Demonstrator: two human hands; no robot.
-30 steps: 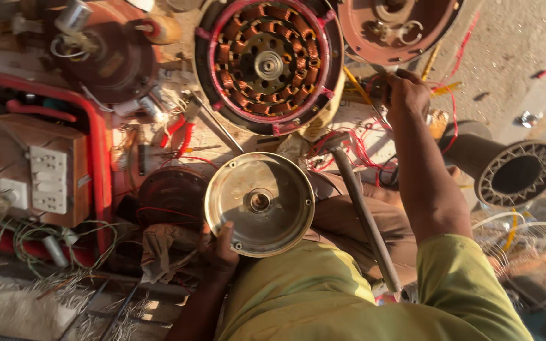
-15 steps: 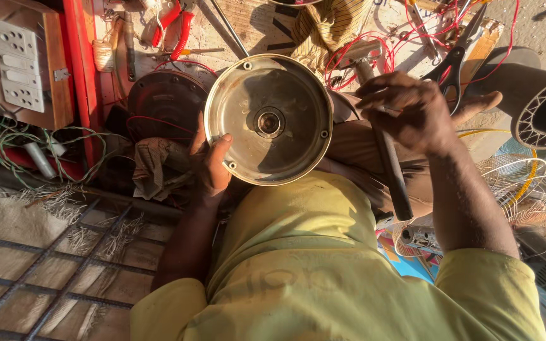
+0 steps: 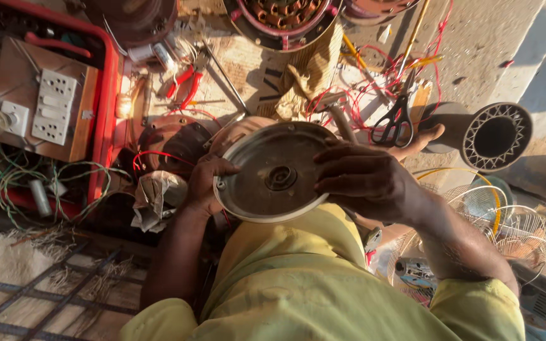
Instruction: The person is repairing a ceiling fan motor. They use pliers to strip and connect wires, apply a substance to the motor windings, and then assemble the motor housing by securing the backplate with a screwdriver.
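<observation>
The round, dished grey metal motor end cover (image 3: 276, 172) with a hub at its centre is held over the person's lap, in front of the yellow-green shirt (image 3: 311, 284), and it fills more of the view than it did half a second ago. The right hand (image 3: 364, 180), which then gripped a long dark metal rod beside the cover, has let that go and now lies across the cover's right rim, its fingers (image 3: 333, 165) curled onto the face near the hub. The left hand (image 3: 205, 184) has kept its place, fingers closed on the left rim, so both hands now carry the cover. Beyond it on the floor lie a wound copper stator in a red-edged ring (image 3: 282, 17), black-handled scissors (image 3: 394, 123) among red wires, red-handled pliers (image 3: 184, 85), and a white switch board (image 3: 52, 106) inside a red crate (image 3: 105, 126).
</observation>
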